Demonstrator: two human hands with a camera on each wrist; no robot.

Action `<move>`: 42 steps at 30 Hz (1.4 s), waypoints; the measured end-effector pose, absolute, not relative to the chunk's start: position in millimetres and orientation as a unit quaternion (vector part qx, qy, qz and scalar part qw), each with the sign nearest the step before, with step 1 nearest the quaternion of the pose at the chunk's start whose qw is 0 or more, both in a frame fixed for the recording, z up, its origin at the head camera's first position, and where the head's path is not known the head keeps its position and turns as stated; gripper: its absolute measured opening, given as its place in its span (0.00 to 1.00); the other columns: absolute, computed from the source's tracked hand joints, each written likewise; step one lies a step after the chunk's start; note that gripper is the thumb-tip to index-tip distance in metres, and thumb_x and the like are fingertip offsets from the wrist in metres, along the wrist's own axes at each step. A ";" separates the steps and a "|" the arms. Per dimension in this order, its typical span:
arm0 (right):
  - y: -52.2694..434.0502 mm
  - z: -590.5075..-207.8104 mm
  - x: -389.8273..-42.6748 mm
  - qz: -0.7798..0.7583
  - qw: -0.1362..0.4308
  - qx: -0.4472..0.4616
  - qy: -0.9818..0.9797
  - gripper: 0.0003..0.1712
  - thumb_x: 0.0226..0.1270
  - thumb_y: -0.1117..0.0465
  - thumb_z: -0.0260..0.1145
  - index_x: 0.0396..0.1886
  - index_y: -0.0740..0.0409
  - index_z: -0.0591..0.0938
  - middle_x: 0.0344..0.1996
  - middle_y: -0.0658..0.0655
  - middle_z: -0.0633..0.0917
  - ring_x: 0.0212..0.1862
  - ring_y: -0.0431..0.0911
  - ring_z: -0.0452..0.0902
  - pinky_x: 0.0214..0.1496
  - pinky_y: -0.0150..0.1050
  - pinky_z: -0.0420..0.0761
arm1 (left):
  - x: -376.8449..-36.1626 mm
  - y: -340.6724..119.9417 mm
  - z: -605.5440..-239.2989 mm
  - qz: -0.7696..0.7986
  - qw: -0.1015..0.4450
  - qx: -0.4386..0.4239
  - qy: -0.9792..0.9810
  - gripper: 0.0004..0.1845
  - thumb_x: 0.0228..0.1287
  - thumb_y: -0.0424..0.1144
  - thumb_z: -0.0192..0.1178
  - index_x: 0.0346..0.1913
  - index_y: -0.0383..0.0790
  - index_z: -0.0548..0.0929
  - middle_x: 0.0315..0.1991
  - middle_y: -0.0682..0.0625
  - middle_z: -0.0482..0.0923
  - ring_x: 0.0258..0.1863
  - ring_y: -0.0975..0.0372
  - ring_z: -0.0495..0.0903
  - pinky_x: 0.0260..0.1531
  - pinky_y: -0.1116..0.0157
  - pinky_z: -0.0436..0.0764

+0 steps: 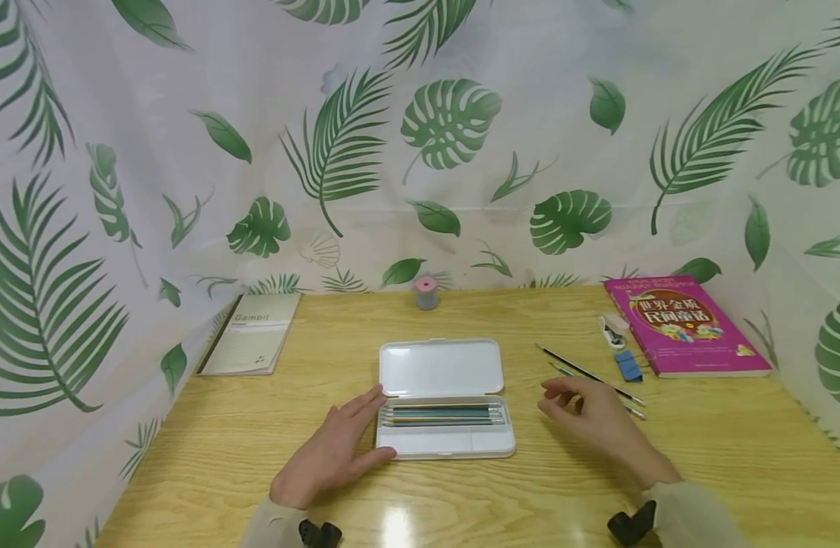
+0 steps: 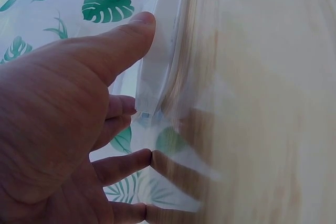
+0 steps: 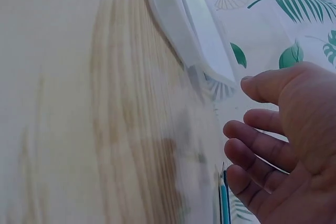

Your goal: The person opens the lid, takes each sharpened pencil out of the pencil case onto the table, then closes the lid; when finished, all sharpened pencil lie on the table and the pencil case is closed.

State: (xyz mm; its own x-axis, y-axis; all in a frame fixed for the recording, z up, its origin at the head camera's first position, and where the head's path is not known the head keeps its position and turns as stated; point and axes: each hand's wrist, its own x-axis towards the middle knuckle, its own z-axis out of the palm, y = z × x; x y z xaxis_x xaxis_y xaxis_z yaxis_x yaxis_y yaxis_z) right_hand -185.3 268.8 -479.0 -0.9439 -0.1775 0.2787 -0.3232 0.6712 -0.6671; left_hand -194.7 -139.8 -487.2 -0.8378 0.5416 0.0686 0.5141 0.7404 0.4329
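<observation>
A white pencil case [image 1: 427, 444] lies with its lid [image 1: 442, 367] tipped back on the table. Several pencils [image 1: 440, 415] lie side by side in its rear compartment; the front compartments show none. My left hand [image 1: 336, 445] holds the case's left end, thumb at the front corner and fingers toward the hinge side. To the right of the case, my right hand [image 1: 594, 418] hovers with loosely bent fingers and nothing between them. Just beyond it lie a black pencil [image 1: 584, 371] and a green pencil [image 1: 562, 369], the latter partly hidden by the hand.
A pink book [image 1: 694, 327] lies at the back right, beside a blue binder clip [image 1: 628, 366] and a small white and beige object [image 1: 613, 332]. At the back stands a grey cylinder with a pink top [image 1: 426, 293]. A notebook [image 1: 252, 335] lies at the left.
</observation>
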 end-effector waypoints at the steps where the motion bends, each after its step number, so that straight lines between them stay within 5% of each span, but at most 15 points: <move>1: 266.9 -479.3 -186.2 0.380 0.098 0.146 -0.908 0.16 0.67 0.58 0.71 0.50 0.61 0.86 0.38 0.50 0.88 0.35 0.40 0.79 0.32 0.33 0.80 | -195.0 -139.4 -487.4 0.220 0.033 0.281 0.933 0.45 0.65 0.61 0.62 0.77 0.39 0.61 0.78 0.49 0.53 0.74 0.52 0.58 0.67 0.34 0.58; 22: 217.6 -483.7 -192.6 0.384 0.086 0.213 -0.894 0.11 0.62 0.62 0.73 0.44 0.56 0.88 0.35 0.47 0.84 0.33 0.42 0.73 0.31 0.33 0.75 | -195.8 -135.5 -485.4 0.227 0.032 0.285 0.931 0.45 0.65 0.60 0.62 0.76 0.38 0.62 0.78 0.48 0.54 0.74 0.52 0.58 0.66 0.34 0.58; 34: 206.3 -490.9 -192.7 0.277 0.088 0.255 -0.922 0.17 0.62 0.56 0.73 0.50 0.58 0.88 0.42 0.50 0.82 0.42 0.43 0.76 0.44 0.43 0.80 | -195.9 -137.2 -486.0 0.223 0.038 0.280 0.933 0.45 0.65 0.61 0.62 0.77 0.39 0.61 0.78 0.49 0.53 0.74 0.52 0.57 0.67 0.35 0.57; 42: 204.0 -492.1 -194.2 0.265 0.078 0.294 -0.915 0.12 0.65 0.60 0.72 0.47 0.55 0.90 0.38 0.47 0.77 0.37 0.41 0.71 0.37 0.36 0.75 | -196.1 -139.7 -487.7 0.222 0.038 0.279 0.933 0.45 0.65 0.61 0.62 0.77 0.39 0.61 0.79 0.49 0.52 0.74 0.53 0.57 0.68 0.36 0.57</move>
State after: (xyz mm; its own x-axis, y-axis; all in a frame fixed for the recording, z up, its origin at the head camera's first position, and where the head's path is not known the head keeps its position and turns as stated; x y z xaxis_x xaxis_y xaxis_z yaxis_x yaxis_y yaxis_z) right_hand -194.2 204.0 -492.1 -0.8153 -0.4965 0.2980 -0.5789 0.6868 -0.4395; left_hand -196.1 -139.7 -487.7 -0.8409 0.5384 0.0540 0.5049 0.7450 0.4359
